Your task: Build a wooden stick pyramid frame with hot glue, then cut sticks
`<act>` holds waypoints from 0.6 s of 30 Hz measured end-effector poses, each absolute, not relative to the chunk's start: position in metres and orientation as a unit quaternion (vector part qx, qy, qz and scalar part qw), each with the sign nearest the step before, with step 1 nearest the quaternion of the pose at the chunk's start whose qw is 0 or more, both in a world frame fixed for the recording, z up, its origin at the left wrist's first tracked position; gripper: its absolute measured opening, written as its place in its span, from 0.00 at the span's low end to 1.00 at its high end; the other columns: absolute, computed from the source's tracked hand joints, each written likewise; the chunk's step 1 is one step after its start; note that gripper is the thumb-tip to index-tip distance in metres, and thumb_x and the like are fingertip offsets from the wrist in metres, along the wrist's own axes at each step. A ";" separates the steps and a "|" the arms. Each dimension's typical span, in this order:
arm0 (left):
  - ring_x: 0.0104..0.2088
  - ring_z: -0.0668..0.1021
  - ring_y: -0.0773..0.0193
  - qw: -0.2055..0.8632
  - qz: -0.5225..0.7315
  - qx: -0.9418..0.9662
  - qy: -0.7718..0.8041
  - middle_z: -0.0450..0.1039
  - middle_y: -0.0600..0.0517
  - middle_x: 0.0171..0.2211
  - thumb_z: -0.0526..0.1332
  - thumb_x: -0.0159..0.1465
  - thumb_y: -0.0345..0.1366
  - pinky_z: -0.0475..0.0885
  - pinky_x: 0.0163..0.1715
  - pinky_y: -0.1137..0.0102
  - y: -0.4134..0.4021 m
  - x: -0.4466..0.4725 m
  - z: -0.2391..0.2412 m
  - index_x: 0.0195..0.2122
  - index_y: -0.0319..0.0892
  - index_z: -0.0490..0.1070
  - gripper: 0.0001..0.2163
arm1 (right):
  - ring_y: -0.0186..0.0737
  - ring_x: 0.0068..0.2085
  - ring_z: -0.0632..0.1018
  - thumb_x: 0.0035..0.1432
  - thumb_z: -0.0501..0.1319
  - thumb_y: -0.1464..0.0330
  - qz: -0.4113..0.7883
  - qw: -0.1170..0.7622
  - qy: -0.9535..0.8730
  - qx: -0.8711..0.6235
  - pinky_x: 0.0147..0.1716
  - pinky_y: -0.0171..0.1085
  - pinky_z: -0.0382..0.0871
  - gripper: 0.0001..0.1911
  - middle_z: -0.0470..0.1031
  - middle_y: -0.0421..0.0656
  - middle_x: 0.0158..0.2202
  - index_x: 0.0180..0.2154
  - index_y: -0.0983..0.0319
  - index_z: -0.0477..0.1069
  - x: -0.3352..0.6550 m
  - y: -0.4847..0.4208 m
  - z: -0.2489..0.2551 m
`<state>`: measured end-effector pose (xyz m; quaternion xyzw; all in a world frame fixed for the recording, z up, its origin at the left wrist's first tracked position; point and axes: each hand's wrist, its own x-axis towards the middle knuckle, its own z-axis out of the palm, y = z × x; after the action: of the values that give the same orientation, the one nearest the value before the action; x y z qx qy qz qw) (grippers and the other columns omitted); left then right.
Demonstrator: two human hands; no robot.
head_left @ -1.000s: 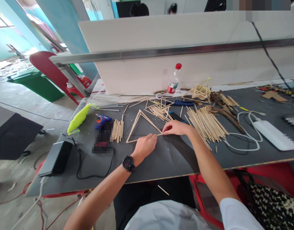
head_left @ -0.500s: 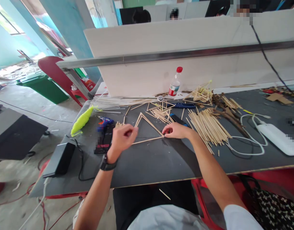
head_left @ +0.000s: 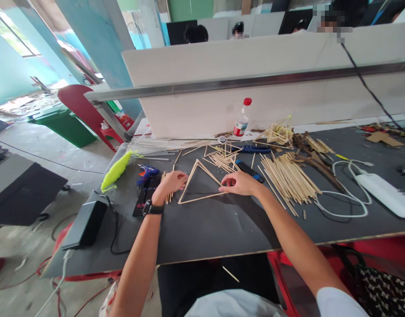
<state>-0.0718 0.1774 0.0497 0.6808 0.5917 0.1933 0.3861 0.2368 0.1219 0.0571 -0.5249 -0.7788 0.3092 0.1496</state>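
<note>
A triangle of thin wooden sticks [head_left: 202, 199] lies on the dark tabletop between my hands. At its right corner, my right hand [head_left: 238, 182] has thumb and fingers closed on the frame, and the tip there is hidden under them. My left hand [head_left: 172, 183] is just left of the triangle's left side, fingers curled with the tips together. Whether anything small is between those fingertips cannot be seen. Under and beside that hand is a small group of short sticks [head_left: 169, 198]. A phone [head_left: 144, 193] with a timer display lies by the left wrist.
A large stick pile [head_left: 291, 185] lies to the right, a blue-black tool [head_left: 250, 171] before it. Behind are a red-capped bottle [head_left: 242, 119] and stick frames [head_left: 276, 134]. Leftward are a blue glue gun [head_left: 148, 171], yellow-green pouch [head_left: 117, 171] and black box [head_left: 85, 224]. A white power bank [head_left: 385, 193] trails cable.
My left hand has lowered and shifted slightly, uncovering the triangle's lower left corner. My right hand stays at the right corner. The whole view has tilted up a little.
</note>
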 end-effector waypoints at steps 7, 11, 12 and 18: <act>0.21 0.78 0.63 0.354 0.183 0.691 0.603 0.74 0.52 0.19 0.64 0.60 0.44 0.68 0.23 0.74 0.173 -0.074 0.040 0.30 0.41 0.77 0.11 | 0.37 0.30 0.75 0.57 0.63 0.45 0.252 0.185 -0.795 -0.520 0.32 0.35 0.60 0.23 0.79 0.40 0.28 0.39 0.57 0.81 0.226 0.120 0.055; 0.19 0.76 0.64 0.329 0.183 0.698 0.609 0.72 0.52 0.16 0.64 0.61 0.48 0.65 0.21 0.74 0.167 -0.072 0.044 0.26 0.41 0.75 0.15 | 0.38 0.31 0.76 0.55 0.65 0.45 0.245 0.164 -0.797 -0.527 0.32 0.35 0.60 0.23 0.80 0.40 0.30 0.38 0.56 0.81 0.226 0.121 0.054; 0.19 0.75 0.64 0.323 0.184 0.700 0.610 0.72 0.52 0.15 0.63 0.61 0.48 0.64 0.21 0.74 0.166 -0.071 0.045 0.25 0.41 0.75 0.16 | 0.38 0.31 0.76 0.55 0.65 0.45 0.243 0.162 -0.798 -0.527 0.31 0.35 0.60 0.23 0.80 0.40 0.30 0.38 0.56 0.81 0.225 0.121 0.054; 0.18 0.74 0.64 0.337 0.198 0.699 0.599 0.71 0.52 0.16 0.65 0.58 0.49 0.63 0.21 0.74 0.162 -0.069 0.049 0.24 0.41 0.73 0.16 | 0.38 0.32 0.76 0.58 0.64 0.48 0.222 0.176 -0.806 -0.520 0.33 0.35 0.60 0.20 0.80 0.40 0.30 0.37 0.56 0.81 0.224 0.120 0.052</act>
<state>-0.0688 0.1622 0.0491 0.6989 0.5989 0.1982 0.3371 0.2240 0.1202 0.0522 -0.5203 -0.8055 0.2222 0.1761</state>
